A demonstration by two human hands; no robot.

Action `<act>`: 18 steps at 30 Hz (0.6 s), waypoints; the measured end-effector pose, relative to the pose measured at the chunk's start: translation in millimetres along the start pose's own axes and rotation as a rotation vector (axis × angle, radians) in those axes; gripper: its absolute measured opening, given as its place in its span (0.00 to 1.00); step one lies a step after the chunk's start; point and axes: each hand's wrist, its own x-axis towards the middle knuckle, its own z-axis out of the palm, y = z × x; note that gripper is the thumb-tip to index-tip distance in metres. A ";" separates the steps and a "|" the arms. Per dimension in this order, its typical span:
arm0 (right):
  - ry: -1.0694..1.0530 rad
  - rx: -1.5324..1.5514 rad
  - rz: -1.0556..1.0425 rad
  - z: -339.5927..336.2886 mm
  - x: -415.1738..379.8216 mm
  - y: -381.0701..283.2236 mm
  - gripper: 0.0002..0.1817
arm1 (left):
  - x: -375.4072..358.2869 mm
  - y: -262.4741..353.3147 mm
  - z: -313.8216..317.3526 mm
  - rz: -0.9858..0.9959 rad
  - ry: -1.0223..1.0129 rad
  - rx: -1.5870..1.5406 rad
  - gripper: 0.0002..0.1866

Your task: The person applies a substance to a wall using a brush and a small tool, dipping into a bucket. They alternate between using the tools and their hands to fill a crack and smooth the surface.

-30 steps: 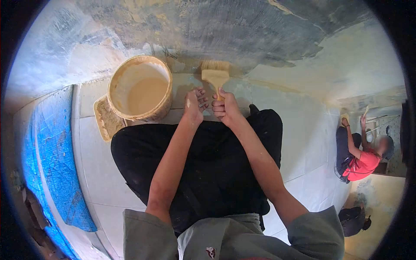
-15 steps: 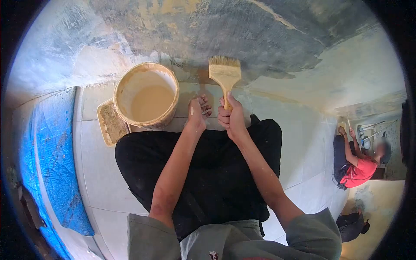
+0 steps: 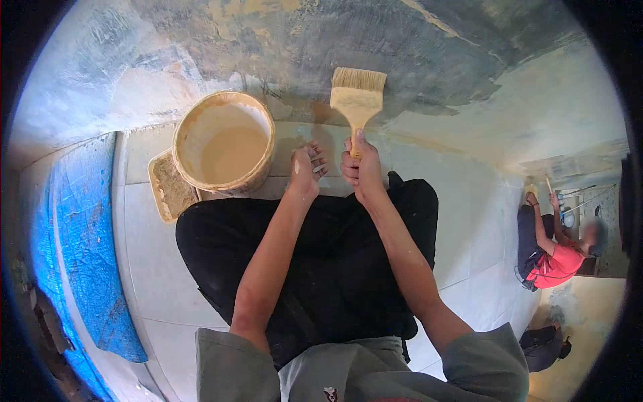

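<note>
A wide paintbrush (image 3: 358,100) points bristles-up in front of the patchy grey wall (image 3: 402,60). Wrapped round its handle are the fingers of my right hand (image 3: 362,164). My left hand (image 3: 307,166) hangs just left of it, fingers loosely curled and apart, holding nothing, with a pale smear on its skin. Left of that hand stands a round bucket (image 3: 266,157) with beige liquid (image 3: 233,155) inside and dried residue on its rim. The bucket partly covers a shallow rectangular tray (image 3: 167,187) with brownish, crusted contents.
Blue sheeting (image 3: 90,248) lies along the left side of the tiled floor (image 3: 161,281). Far right, a person in a red shirt (image 3: 557,264) sits by the wall with raised hands. Below them is another person in dark clothing (image 3: 541,348).
My right hand and the brush have moved slightly up and to the right, and the brush face shows wider. My left hand is nearly unmoved. The view has shifted slightly.
</note>
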 end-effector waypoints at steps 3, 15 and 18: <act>-0.056 0.072 0.058 -2.7 0.2 2.8 0.23 | -2.9 -0.2 0.2 0.006 -0.005 -0.015 0.15; -0.051 0.059 0.205 2.1 -0.9 8.2 0.22 | -4.8 -0.4 -2.7 -0.009 0.002 -0.038 0.16; -0.014 -0.020 0.149 4.7 -6.8 7.7 0.23 | -6.1 -2.6 -6.0 -0.029 0.008 -0.038 0.15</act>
